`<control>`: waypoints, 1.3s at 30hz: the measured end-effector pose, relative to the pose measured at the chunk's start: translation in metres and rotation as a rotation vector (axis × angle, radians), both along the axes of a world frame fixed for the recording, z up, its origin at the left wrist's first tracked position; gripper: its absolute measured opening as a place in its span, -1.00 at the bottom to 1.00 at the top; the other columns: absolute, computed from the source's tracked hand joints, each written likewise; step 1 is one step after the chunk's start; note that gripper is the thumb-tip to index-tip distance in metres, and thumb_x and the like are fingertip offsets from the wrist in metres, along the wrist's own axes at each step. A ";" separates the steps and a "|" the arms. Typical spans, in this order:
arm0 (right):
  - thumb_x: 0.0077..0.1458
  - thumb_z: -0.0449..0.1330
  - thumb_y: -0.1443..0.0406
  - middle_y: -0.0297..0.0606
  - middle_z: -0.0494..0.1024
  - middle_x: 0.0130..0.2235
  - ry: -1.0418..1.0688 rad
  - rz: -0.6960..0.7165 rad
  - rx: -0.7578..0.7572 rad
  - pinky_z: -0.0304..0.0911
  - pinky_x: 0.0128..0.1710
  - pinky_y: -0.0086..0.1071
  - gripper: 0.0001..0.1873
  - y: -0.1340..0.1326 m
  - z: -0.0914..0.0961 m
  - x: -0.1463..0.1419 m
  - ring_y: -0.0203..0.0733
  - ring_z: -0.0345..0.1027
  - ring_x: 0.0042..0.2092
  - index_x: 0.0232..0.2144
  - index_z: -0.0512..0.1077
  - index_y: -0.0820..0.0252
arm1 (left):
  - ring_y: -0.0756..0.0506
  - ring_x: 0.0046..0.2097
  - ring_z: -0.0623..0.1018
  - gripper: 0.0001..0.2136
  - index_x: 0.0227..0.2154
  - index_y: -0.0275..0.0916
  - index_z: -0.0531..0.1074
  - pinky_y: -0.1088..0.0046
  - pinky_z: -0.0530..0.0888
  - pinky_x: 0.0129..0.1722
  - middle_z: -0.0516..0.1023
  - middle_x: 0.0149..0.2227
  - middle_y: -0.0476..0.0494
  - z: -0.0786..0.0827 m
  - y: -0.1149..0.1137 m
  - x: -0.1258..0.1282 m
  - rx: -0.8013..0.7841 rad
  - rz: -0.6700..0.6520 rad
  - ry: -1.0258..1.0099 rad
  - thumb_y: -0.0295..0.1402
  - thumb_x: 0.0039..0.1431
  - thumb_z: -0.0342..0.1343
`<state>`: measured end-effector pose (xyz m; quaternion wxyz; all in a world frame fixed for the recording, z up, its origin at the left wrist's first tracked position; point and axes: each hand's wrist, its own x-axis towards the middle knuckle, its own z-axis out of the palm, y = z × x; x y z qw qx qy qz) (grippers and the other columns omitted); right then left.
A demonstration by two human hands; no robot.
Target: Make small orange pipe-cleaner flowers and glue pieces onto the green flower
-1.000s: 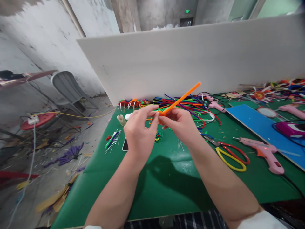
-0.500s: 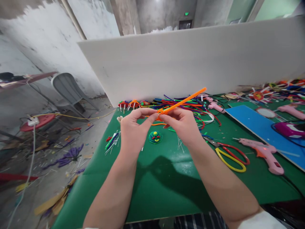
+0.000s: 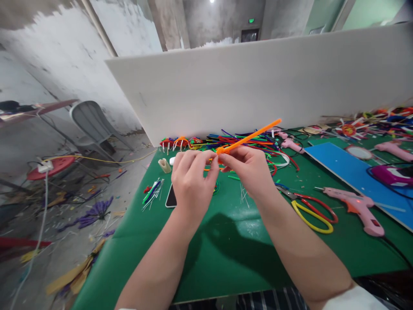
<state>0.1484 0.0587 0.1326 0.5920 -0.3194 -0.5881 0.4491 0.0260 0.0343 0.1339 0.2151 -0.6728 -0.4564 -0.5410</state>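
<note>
Both my hands are raised over the green table (image 3: 226,254), pinching one orange pipe cleaner (image 3: 251,136) between them. My left hand (image 3: 192,183) has its fingertips closed on the lower end. Right beside it, my right hand (image 3: 250,170) grips the same stem, whose free length slants up and to the right. A small green coiled piece (image 3: 215,187) lies on the table under my hands, mostly hidden by them.
A heap of coloured pipe cleaners (image 3: 254,144) lies along the white partition board (image 3: 258,77). Red-and-yellow scissors (image 3: 311,209) and a pink glue gun (image 3: 356,206) lie to the right, beside a blue board (image 3: 351,170). A phone (image 3: 171,197) and short sticks (image 3: 151,193) lie to the left.
My left hand has turned and closed in over the orange stem, now covering the green coil. The stem's free end has stayed pointing up to the right.
</note>
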 end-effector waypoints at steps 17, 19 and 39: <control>-0.04 0.19 0.24 -0.33 0.53 -0.44 0.068 0.019 0.005 0.39 -0.35 -0.39 -0.83 -0.005 0.000 -0.006 -0.30 0.42 -0.41 -0.39 0.51 0.20 | 0.03 -0.40 0.40 -0.97 -0.43 -0.24 0.41 0.48 0.35 -0.35 0.45 -0.46 -0.02 -0.005 0.000 0.005 0.017 -0.003 -0.104 -0.46 0.02 0.10; -0.04 0.18 0.24 -0.32 0.54 -0.42 0.064 0.008 0.010 0.39 -0.32 -0.38 -0.82 -0.006 0.001 -0.008 -0.29 0.43 -0.38 -0.39 0.51 0.21 | 0.06 -0.45 0.37 -0.98 -0.44 -0.23 0.40 0.53 0.34 -0.43 0.41 -0.49 0.01 -0.003 -0.001 0.006 -0.112 -0.045 -0.227 -0.44 0.04 0.09; 0.03 0.13 0.24 -0.27 0.53 -0.32 -0.113 -0.212 0.186 0.35 -0.28 -0.39 -0.81 -0.014 -0.002 -0.010 -0.27 0.41 -0.30 -0.33 0.51 0.15 | 0.15 -0.60 0.23 -0.86 -0.49 -0.23 0.37 0.65 0.20 -0.65 0.29 -0.56 0.08 -0.003 0.002 0.006 -0.588 -0.637 -1.056 -0.31 -0.06 0.20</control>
